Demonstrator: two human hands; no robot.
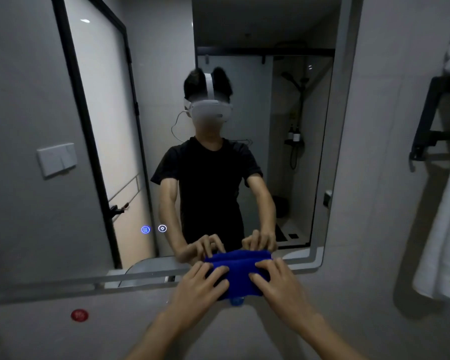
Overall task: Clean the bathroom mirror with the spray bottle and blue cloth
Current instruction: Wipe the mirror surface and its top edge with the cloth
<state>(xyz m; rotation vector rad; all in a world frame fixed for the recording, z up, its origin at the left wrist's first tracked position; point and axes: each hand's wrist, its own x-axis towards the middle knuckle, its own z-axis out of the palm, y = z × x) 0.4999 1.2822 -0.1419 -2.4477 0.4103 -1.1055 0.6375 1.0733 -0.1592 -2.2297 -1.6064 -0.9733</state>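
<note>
Both hands, left (pixel 198 284) and right (pixel 276 281), grip the folded blue cloth (pixel 238 266) between them

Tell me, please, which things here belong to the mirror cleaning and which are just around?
Job: blue cloth, mirror, left hand, right hand.
Around: wall switch, red sticker, white towel, black rack.

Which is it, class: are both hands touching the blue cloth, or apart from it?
Touching. The head view shows the left hand and right hand with fingers spread flat on the folded blue cloth, with no gap visible.
</note>
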